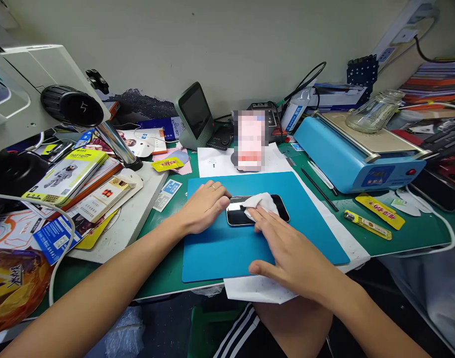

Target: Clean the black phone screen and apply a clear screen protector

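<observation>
A smartphone (235, 217) lies flat on the blue mat (212, 258), its dark glossy screen up. My left hand (207, 206) is closed at the phone's left end, thumb and fingers against its edge. On the right part of the screen sits a crumpled white wipe (263, 201). The fingertips of my right hand (287, 248) press that wipe down on the glass, with the thumb held apart over the mat. The wipe and my fingers hide part of the screen.
A blue heating machine (335, 154) bears a glass jar (374, 112) at right. Near it lie a yellow cutter (368, 224) and a black pen-like tool (318, 189). Behind the mat stands a blurred-out upright screen (249, 141). A microscope arm (41, 89) and stacked boxes (68, 174) crowd the left.
</observation>
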`<control>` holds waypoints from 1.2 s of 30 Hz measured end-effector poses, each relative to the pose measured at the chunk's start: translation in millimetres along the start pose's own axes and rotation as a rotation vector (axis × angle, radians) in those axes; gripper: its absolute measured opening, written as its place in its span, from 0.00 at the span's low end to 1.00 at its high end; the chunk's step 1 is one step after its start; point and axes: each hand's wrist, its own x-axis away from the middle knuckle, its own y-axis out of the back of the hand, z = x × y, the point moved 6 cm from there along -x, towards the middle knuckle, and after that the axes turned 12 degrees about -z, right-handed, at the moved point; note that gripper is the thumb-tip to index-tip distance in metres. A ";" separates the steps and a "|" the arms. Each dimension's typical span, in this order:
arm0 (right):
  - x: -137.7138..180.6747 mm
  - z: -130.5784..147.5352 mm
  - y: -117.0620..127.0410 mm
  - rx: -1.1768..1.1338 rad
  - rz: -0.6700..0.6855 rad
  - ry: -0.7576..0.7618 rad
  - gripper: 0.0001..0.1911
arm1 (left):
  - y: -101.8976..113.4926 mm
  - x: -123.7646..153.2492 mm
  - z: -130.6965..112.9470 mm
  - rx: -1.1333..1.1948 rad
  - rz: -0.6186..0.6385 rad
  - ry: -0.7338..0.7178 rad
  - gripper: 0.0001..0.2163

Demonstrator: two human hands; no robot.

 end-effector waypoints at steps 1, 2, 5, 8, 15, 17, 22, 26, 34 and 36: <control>-6.8 5.1 -1.5 -0.009 0.015 -0.001 0.53 | -0.7 0.2 0.9 0.000 0.002 0.001 0.39; -13.5 10.0 -2.8 -0.015 0.026 -0.001 0.52 | -1.2 0.3 1.8 0.003 0.001 0.003 0.39; -30.9 22.2 -6.1 -0.026 0.037 0.002 0.49 | -2.7 0.5 3.9 0.023 -0.001 0.008 0.40; -41.2 32.0 -9.6 -0.025 0.010 0.041 0.48 | -2.9 0.4 5.8 0.041 -0.016 0.016 0.39; -28.7 46.3 -14.3 -0.026 -0.106 0.132 0.37 | -2.1 -0.5 3.2 0.032 -0.026 -0.003 0.39; -18.5 45.4 -12.9 -0.036 -0.111 0.126 0.34 | -1.9 -0.4 2.7 0.020 -0.024 -0.001 0.39; 11.5 22.9 -5.4 -0.002 -0.123 0.040 0.40 | -1.7 0.1 2.4 -0.002 -0.011 0.005 0.37; 28.4 -9.3 2.8 0.053 -0.137 -0.085 0.40 | -1.4 -0.8 1.0 -0.020 0.008 0.033 0.33; -1.5 -44.3 10.4 0.058 -0.108 -0.358 0.45 | -0.1 -2.8 -2.2 -0.030 -0.015 0.013 0.32; -17.0 -35.2 6.1 0.039 -0.096 -0.354 0.46 | -0.4 -2.6 -1.4 -0.039 -0.023 0.003 0.34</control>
